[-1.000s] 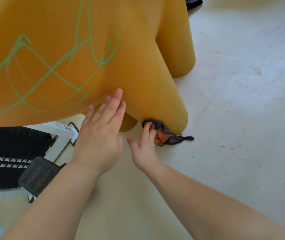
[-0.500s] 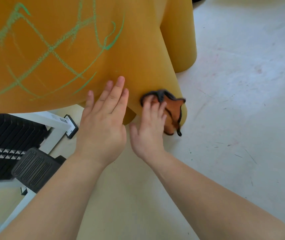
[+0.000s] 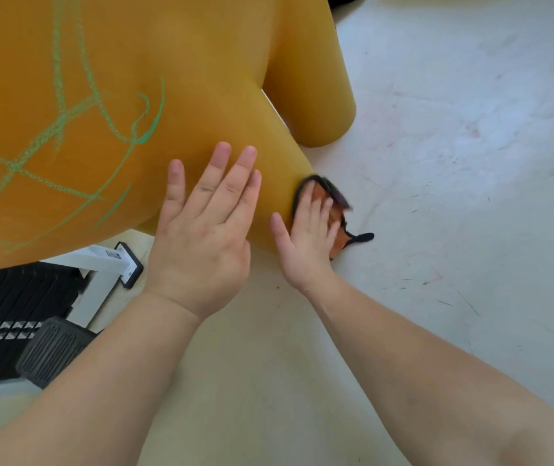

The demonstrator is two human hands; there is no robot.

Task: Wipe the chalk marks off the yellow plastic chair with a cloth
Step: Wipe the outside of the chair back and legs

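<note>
The yellow plastic chair [image 3: 185, 62] fills the upper left of the view, with green chalk marks [image 3: 67, 129] scrawled across its side. My left hand [image 3: 205, 227] lies flat on the chair's lower edge, fingers apart, holding nothing. My right hand [image 3: 306, 237] presses an orange cloth with a dark border [image 3: 338, 210] flat against the near chair leg, low down by the floor. The fingers cover most of the cloth; a dark corner sticks out to the right. The chalk marks lie to the left of both hands.
A black ribbed object [image 3: 10, 297] with a white frame [image 3: 100, 274] sits on the floor under the chair at lower left. A second chair leg [image 3: 316, 89] stands behind. The pale scuffed floor [image 3: 454, 196] stretches to the right.
My right hand picked the cloth up off the floor and now presses it against the chair leg. The left hand slid a little higher on the chair.
</note>
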